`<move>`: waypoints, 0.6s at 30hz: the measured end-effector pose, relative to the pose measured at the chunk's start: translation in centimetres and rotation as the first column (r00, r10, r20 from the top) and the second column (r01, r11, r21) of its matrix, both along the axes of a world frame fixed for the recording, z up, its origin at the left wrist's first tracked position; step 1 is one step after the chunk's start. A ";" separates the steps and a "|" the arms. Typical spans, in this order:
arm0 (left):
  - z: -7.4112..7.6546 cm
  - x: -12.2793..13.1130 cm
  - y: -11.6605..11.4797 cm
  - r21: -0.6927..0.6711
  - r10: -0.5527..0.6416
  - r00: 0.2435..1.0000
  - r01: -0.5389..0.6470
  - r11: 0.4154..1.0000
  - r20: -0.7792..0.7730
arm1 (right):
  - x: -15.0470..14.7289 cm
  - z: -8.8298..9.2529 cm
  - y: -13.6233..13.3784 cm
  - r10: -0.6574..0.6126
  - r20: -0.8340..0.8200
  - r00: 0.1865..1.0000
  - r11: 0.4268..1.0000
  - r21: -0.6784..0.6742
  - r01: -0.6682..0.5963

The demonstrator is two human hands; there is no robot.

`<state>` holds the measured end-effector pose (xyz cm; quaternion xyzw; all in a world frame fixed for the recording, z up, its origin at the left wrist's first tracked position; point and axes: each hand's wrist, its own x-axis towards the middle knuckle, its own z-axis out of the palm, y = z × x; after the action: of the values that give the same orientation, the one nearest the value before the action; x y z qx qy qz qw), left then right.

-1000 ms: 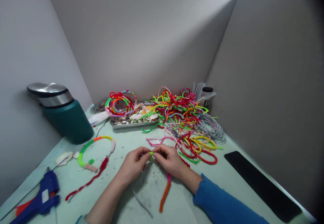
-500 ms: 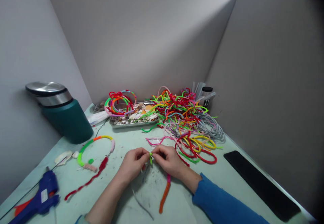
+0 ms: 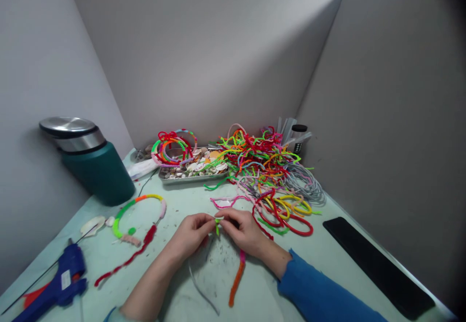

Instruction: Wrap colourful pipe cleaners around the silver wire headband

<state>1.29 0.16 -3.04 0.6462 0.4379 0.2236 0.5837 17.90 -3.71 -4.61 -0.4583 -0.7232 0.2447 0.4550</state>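
Note:
My left hand (image 3: 192, 237) and my right hand (image 3: 241, 230) meet fingertip to fingertip over the front middle of the table. Between them they pinch a bright green pipe cleaner (image 3: 217, 228), one short end hanging down. A bare grey wire (image 3: 200, 290) trails below my left hand. From under my right hand runs a length wrapped in pink and orange pipe cleaner (image 3: 236, 283); where it joins the green piece is hidden by the fingers. Left of my hands lies a partly wrapped ring (image 3: 119, 215) with a loose red pipe cleaner (image 3: 127, 262) at one end.
A blue glue gun (image 3: 67, 273) and a teal bottle (image 3: 96, 174) stand at the left. Behind are a metal tray (image 3: 192, 180) of shells and buttons, finished rings (image 3: 171, 149), heaped pipe cleaners (image 3: 255, 152) and coiled grey wire (image 3: 306, 183). Red-handled scissors (image 3: 300, 225) and a black strip (image 3: 374, 263) lie right.
My hands keep pinching the green pipe cleaner, the right fingers shifting slightly at its top. The grey wire's tail has moved a little left. The rest looks the same.

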 end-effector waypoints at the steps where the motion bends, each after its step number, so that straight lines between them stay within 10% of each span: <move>1: 0.0 -0.1 0.0 -0.009 -0.005 1.000 0.005 1.000 0.008 | 0.0 0.0 0.0 0.015 -0.004 1.000 1.000 0.018 -0.015; 12: -0.3 -0.1 0.1 -0.066 -0.006 1.000 0.008 0.998 0.027 | 0.0 -0.1 0.1 0.006 0.035 0.999 1.000 0.015 -0.006; 18: -0.7 0.0 0.2 0.250 0.042 0.990 -0.007 0.968 -0.133 | -0.1 0.0 0.0 0.026 0.038 0.999 1.000 0.011 -0.027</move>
<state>1.29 0.38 -3.78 0.7227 0.4534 0.2391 0.4637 17.85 -3.72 -4.64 -0.4506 -0.7391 0.2377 0.4406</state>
